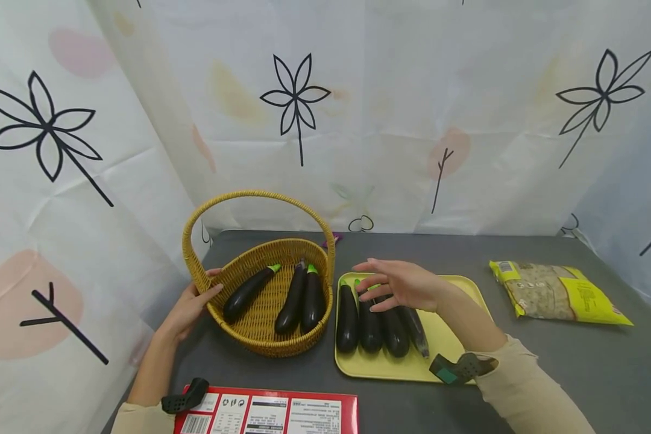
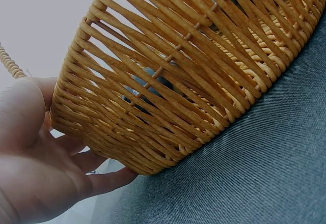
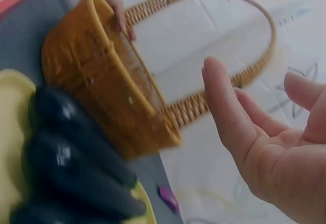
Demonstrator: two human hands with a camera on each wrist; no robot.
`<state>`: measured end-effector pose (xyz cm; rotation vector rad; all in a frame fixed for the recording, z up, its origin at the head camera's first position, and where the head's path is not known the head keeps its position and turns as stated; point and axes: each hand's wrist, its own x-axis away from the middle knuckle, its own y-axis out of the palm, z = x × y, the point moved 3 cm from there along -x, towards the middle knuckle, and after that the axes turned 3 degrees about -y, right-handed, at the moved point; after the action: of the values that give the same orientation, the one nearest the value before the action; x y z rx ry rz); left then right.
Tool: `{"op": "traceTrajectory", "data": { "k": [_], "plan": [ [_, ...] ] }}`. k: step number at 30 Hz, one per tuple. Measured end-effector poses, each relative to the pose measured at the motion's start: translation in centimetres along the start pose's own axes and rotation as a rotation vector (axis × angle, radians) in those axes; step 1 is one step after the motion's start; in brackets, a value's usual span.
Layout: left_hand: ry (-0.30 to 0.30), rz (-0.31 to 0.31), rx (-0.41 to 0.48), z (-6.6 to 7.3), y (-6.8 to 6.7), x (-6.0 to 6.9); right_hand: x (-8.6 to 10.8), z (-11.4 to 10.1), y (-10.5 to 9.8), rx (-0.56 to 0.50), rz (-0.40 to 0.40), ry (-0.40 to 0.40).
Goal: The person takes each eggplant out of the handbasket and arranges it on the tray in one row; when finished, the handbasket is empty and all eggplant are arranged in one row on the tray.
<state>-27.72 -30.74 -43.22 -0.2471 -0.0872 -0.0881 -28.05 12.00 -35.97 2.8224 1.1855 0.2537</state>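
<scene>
My left hand point(image 1: 187, 310) grips the left rim of a yellow-brown wicker basket point(image 1: 266, 345). In the left wrist view, its thumb goes over the basket's rim while the fingers lie along the woven outside wall. Three eggplants lie in the basket, one eggplant point(image 1: 249, 294) at the left and two side by side at the right. Over a yellow tray point(image 1: 456, 328) hovers my right hand point(image 1: 407, 285), its fingers spread and nothing held. Several eggplants lie in a row on the tray, among them a leftmost eggplant point(image 1: 348, 319); the hand hides parts of some.
A yellow packaged bag point(image 1: 559, 292) lies to the right of the tray. A red and white printed box point(image 1: 271, 413) sits at the near edge, below the basket. Behind the basket is a small purple object point(image 1: 333, 239). Patterned curtains stand behind the dark grey table point(image 1: 412, 247).
</scene>
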Motion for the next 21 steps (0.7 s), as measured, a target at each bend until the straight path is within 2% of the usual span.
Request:
{"op": "traceTrajectory", "data": {
  "k": [13, 21],
  "plan": [
    [0.003, 0.009, 0.004, -0.1, 0.1, -0.1, -5.6, 0.2, 5.9, -0.160, -0.047, 0.026],
    [-0.001, 0.026, -0.013, -0.1, 0.0, -0.1, -9.7, 0.9, 8.8, -0.246, 0.023, 0.075]
  ]
}}
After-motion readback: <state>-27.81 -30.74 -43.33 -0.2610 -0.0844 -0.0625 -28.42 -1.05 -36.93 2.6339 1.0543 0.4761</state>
